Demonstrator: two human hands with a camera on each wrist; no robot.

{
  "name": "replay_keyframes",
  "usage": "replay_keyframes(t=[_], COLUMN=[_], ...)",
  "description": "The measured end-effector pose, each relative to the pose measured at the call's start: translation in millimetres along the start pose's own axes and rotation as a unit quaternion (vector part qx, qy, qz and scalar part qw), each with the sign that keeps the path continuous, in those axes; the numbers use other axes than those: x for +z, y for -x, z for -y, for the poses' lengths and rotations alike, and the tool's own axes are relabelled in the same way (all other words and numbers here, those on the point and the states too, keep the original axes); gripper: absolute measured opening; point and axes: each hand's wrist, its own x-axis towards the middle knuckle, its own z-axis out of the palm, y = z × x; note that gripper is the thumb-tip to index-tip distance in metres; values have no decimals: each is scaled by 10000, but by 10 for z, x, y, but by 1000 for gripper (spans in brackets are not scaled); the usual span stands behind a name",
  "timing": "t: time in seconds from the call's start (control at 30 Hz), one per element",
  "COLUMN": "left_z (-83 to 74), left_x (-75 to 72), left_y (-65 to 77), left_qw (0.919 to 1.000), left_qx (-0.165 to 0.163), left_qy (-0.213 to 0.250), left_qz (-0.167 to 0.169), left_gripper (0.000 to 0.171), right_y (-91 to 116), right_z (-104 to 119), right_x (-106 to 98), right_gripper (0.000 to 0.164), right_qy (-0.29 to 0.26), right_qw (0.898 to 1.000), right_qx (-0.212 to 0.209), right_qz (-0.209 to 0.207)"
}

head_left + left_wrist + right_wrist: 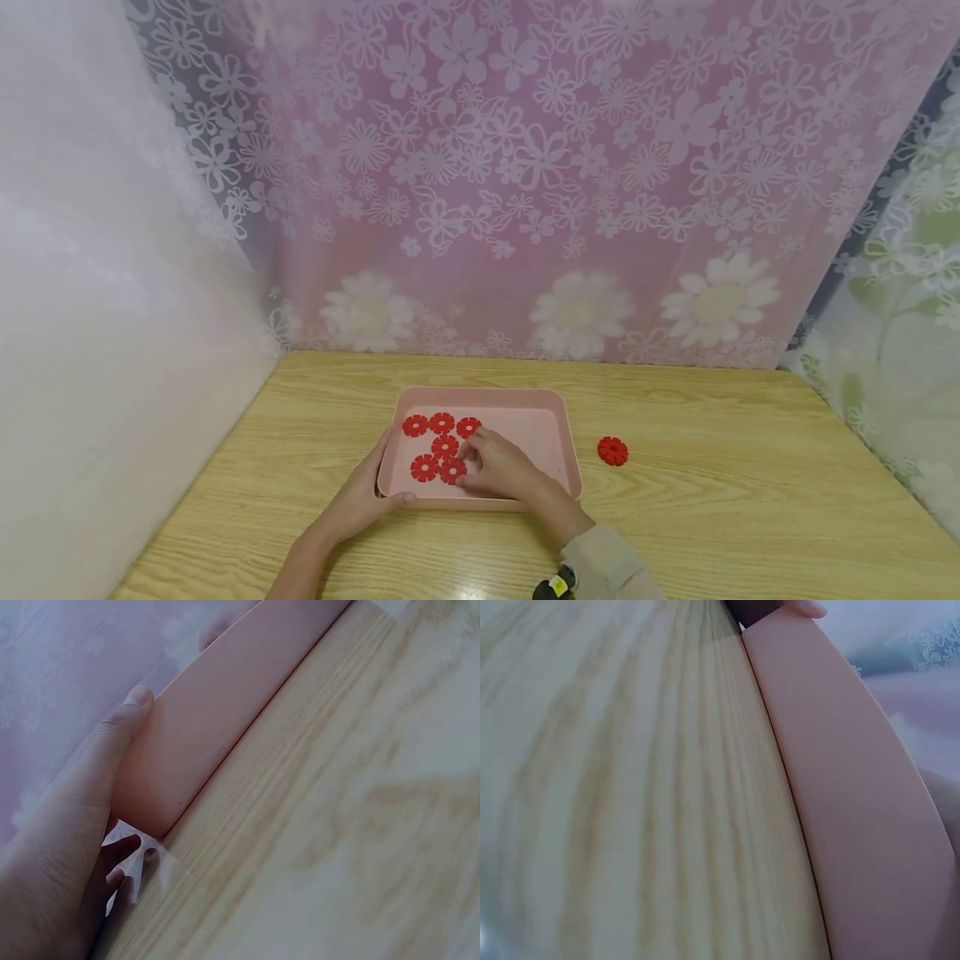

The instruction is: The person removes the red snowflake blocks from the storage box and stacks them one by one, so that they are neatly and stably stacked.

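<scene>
So you've got six red notched discs (445, 455) in one pink tray (528, 433), at least one loose red disc (612, 451) outside, one wooden table (712, 517), one left hand (360, 497), one right hand (501, 467).

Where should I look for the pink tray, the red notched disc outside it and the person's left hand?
Pink tray (525, 437): head view, bare floor right of centre.
Red notched disc (612, 452): head view, near the middle of its upper face.
Left hand (360, 497): head view, back of the hand.
</scene>
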Motion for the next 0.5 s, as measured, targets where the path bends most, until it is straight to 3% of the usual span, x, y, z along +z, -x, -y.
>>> replay_keyframes(t=[0.27, 0.5], left_z=[-1, 1], left_x=[-3, 11], left_y=[15, 9], left_qw=[9999, 9999], left_qx=[-45, -43], left_qy=[-60, -102], left_qz=[-68, -105], left_gripper=[103, 103], right_y=[2, 38], right_z=[35, 65], right_x=[-8, -54], right_gripper=[26, 26], right_qy=[168, -116], right_qw=[9999, 9998], right_qx=[38, 122], right_qz=[-12, -115])
